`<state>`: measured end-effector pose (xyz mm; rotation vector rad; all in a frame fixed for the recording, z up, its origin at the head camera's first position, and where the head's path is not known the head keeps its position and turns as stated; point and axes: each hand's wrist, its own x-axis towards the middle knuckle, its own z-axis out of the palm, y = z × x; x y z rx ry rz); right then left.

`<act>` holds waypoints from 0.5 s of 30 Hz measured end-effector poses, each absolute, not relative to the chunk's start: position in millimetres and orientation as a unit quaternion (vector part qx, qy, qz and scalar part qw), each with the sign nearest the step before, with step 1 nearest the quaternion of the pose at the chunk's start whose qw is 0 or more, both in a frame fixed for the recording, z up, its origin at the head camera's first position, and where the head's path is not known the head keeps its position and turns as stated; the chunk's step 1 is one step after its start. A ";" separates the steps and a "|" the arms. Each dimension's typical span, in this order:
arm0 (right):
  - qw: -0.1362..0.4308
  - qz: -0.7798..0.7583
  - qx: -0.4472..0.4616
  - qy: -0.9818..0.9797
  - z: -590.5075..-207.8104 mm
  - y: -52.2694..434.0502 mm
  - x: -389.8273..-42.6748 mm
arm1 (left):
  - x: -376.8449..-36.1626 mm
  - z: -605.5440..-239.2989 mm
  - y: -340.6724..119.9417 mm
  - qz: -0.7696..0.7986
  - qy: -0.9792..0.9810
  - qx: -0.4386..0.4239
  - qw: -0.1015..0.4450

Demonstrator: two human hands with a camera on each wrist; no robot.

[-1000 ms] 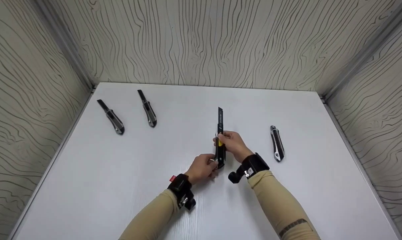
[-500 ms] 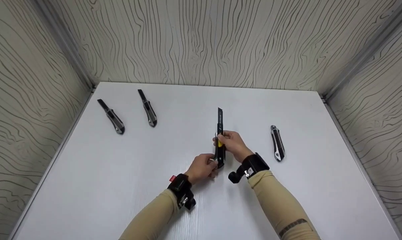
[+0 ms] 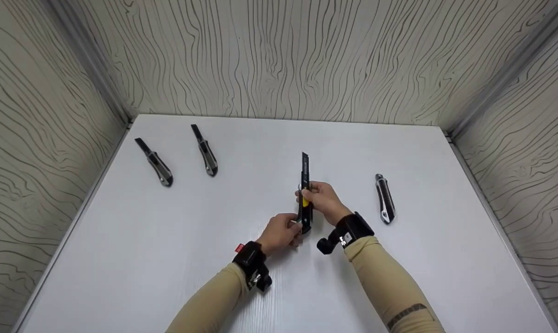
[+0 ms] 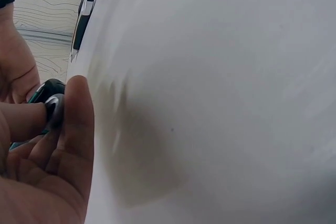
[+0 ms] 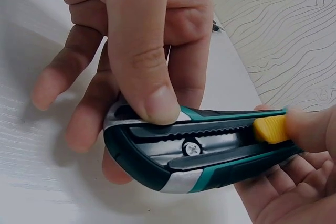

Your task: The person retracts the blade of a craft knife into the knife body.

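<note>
Right now I've got L hand pinching the utility knife butt to steady it; R hand grip wraps the body, thumb on yellow slider.

The utility knife has a black and teal body, silver metal along its track and a yellow slider. The bench is plain white. The walls are pale beige with dark wavy wood-grain lines. Three other knives are black and grey. The sleeves are tan, one bearing dark lettering; the wrist straps are black.
</note>
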<state>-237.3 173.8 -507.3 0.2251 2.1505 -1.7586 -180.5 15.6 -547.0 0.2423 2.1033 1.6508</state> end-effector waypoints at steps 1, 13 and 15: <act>0.178 -0.621 0.080 0.759 -507.4 173.8 -237.3 | -180.5 -547.0 15.5 0.599 0.763 0.087 0.227; 0.173 -0.636 0.067 0.749 -506.5 177.6 -238.7 | -173.2 -552.5 17.7 0.657 0.715 0.063 0.230; 0.173 -0.641 0.063 0.746 -506.4 178.1 -238.8 | -172.3 -553.9 18.9 0.678 0.697 0.064 0.227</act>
